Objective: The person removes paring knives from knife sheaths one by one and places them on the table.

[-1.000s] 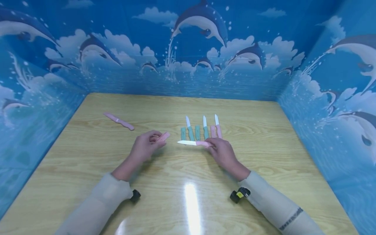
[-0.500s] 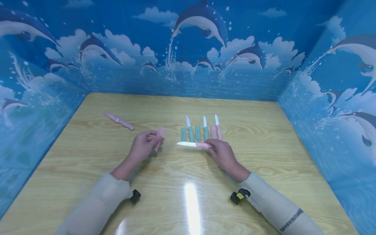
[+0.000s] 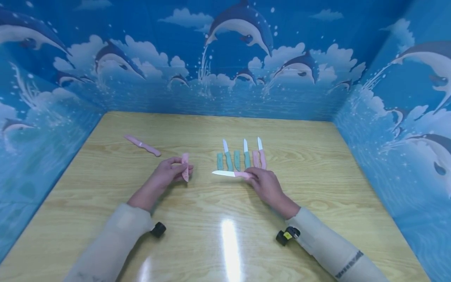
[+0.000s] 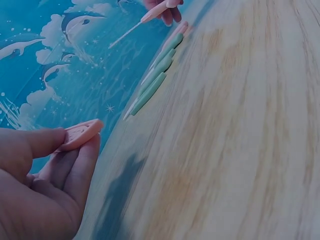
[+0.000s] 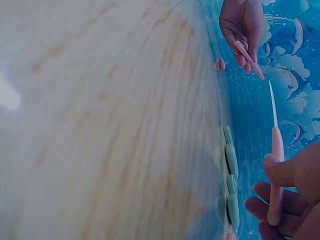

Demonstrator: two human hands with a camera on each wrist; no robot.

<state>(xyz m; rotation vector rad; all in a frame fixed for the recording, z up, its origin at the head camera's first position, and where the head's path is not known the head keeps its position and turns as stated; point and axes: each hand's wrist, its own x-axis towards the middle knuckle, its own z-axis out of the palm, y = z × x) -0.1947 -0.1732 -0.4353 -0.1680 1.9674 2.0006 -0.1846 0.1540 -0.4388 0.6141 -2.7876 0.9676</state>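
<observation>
Between thumb and fingers my left hand (image 3: pixel 168 172) pinches a pink knife sheath (image 3: pixel 185 167), held upright above the table. In the left wrist view that sheath (image 4: pixel 80 135) shows raised lettering on its side. My right hand (image 3: pixel 266 184) grips the pink handle of a small knife (image 3: pixel 225 173), its white blade bare and pointing left toward the sheath. The right wrist view shows this knife's handle (image 5: pixel 277 175) between thumb and curled fingers. Sheath and blade tip are apart, with a hand's width or so between them.
Behind my right hand lie two green-handled knives (image 3: pixel 228 159) and a pink-handled knife (image 3: pixel 262 158), blades bare. Beside them are two green sheaths (image 3: pixel 220 161) and a pink sheath (image 3: pixel 255 158). A sheathed pink knife (image 3: pixel 142 145) lies at the back left of the wooden table (image 3: pixel 299 149).
My left hand has moved slightly left, and the sheath in it has turned from slanted to upright. The right hand with the knife has hardly moved.
</observation>
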